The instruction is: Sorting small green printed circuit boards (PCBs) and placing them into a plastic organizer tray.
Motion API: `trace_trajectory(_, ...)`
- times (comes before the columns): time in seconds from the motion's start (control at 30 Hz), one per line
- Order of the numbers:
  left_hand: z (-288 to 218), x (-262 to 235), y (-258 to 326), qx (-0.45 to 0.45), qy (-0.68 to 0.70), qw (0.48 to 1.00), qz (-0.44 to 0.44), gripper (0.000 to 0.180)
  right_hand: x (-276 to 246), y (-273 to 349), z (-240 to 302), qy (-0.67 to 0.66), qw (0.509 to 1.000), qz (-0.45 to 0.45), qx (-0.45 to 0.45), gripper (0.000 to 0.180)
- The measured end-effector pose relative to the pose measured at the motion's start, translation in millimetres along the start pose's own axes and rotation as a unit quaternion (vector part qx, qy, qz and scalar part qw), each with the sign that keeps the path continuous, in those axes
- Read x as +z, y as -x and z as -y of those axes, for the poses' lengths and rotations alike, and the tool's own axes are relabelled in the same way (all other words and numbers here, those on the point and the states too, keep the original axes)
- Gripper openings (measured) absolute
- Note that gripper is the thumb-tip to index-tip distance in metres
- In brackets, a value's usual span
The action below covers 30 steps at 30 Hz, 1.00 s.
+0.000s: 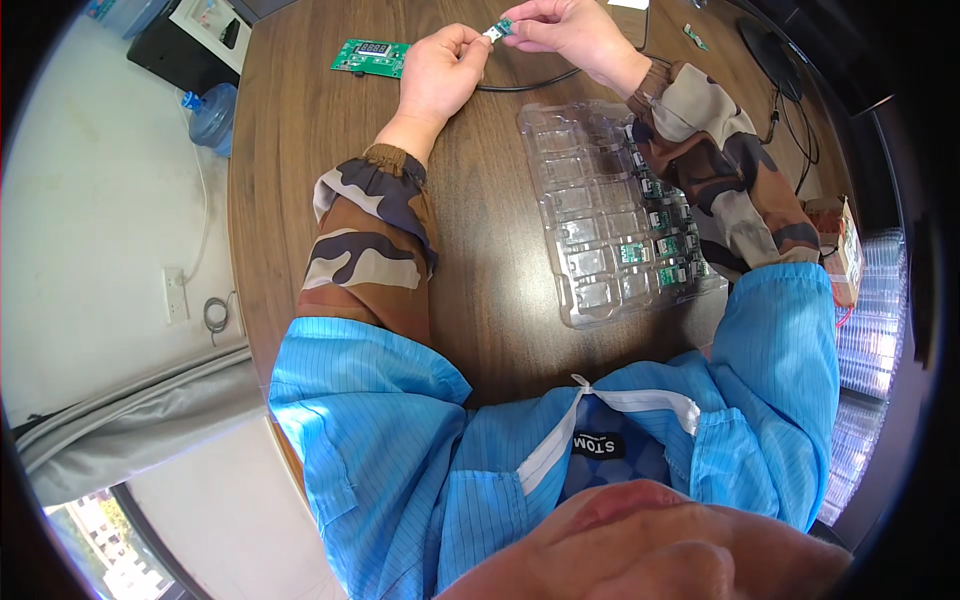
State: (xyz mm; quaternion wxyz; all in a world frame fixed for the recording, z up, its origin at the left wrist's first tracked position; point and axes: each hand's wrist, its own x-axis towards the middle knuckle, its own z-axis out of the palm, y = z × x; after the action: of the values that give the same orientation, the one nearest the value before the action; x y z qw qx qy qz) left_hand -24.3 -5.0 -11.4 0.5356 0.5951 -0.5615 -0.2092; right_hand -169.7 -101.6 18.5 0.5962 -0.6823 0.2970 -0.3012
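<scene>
I saw the left hand pinching a white plug end between thumb and fingertips, while the right hand gripped a small green circuit module right against it, both raised just above the far part of the brown wooden table. A black cable curved beneath them. A clear plastic compartment tray lay nearer me, a green display board to the left.

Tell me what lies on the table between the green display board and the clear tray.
In the head view, the left hand and its wrist lie between the board and the tray, plus a black cable.
</scene>
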Motion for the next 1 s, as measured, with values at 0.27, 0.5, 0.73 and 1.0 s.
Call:
trace_trajectory(0.27,1,1,-1,-0.003,0.005,1.000,0.000,0.015,11,4,13,0.126,0.992,-0.011,-0.014,0.015)
trace_trajectory(0.5,-2,-3,-1,0.005,0.014,1.000,0.008,0.015,11,5,16,0.169,0.985,0.009,-0.032,0.016)
trace_trajectory(0.73,-5,0,2,-0.011,0.040,0.998,0.036,0.013,-10,55,30,0.287,0.927,-0.061,-0.233,0.018)
trace_trajectory(1.0,1,-1,5,-0.017,0.050,0.998,0.030,0.011,-101,272,88,0.548,0.831,-0.055,0.079,0.014)
